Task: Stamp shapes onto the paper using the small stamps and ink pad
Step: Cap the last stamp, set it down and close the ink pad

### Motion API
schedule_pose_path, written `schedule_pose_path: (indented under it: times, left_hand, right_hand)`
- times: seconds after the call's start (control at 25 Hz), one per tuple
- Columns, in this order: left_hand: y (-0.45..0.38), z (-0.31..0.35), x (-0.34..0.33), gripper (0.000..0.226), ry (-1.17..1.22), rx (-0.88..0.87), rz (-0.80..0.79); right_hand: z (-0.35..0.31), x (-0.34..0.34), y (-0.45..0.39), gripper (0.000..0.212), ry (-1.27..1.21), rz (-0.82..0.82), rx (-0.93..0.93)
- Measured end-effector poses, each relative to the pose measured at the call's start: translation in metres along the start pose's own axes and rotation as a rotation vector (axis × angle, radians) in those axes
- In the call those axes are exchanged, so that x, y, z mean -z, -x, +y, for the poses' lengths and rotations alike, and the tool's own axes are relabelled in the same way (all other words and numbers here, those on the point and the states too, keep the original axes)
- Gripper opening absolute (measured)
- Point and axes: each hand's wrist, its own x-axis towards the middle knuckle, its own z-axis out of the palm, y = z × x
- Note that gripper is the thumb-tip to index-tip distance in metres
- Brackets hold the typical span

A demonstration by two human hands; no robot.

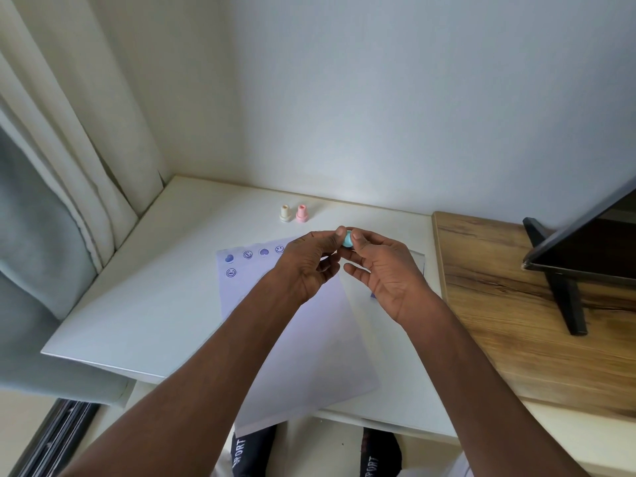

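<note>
Blue stamp, held in both hands

Blue stamp (347, 239): pinched between fingertips of left hand (308, 261) and right hand (380, 266), raised above the paper (292, 339). Remaining fingers loosely curled. Cream stamp (285, 213) and pink stamp (301, 213): upright, side by side on the table (155, 304), just beyond the fingers. Purple prints (247, 254): left of the fingers, along the paper's far edge.
</note>
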Motion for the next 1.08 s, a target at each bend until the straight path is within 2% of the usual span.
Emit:
schedule_pose_path:
  times: [0.16, 0.4, 0.48, 0.6, 0.68, 0.76, 0.88, 0.96, 1.0, 1.08]
  left_hand:
    - [0.002, 0.0, 0.0, 0.014, -0.015, 0.023, -0.021]
    - [0.002, 0.0, 0.003, 0.011, -0.042, 0.01, -0.047]
    - [0.003, -0.001, 0.006, 0.01, -0.064, 0.011, -0.043]
    - [0.003, -0.003, 0.009, 0.011, -0.103, 0.041, -0.024]
    - [0.002, -0.001, 0.011, 0.009, -0.088, 0.065, 0.001]
    - [0.002, 0.002, 0.012, 0.007, -0.068, 0.07, 0.026]
    - [0.004, 0.006, 0.014, 0.016, -0.135, 0.042, -0.006]
    - [0.005, 0.009, 0.018, 0.028, -0.291, -0.049, -0.013]
    - [0.005, 0.01, 0.022, 0.032, -0.469, -0.148, 0.012]
    - [0.003, 0.009, 0.032, 0.034, -1.0, -0.415, 0.129]
  right_hand:
    - [0.0, -0.001, -0.001, 0.022, -0.018, 0.017, -0.023]
    - [-0.001, -0.001, -0.001, 0.012, -0.047, 0.004, -0.02]
    - [-0.002, -0.001, 0.0, 0.014, -0.04, -0.018, -0.056]
    - [0.002, -0.001, -0.002, 0.019, 0.114, 0.03, -0.017]
    - [0.003, -0.004, -0.001, 0.018, 0.105, -0.012, -0.001]
    - [0.005, -0.005, -0.001, 0.026, 0.12, -0.046, 0.013]
    - [0.009, -0.007, -0.003, 0.031, 0.138, 0.022, 0.066]
    - [0.012, -0.01, -0.008, 0.026, 0.162, 0.097, 0.105]
    - [0.013, -0.01, -0.011, 0.024, 0.21, 0.14, 0.137]
    - [0.018, -0.01, -0.023, 0.02, 0.372, 0.227, 0.234]
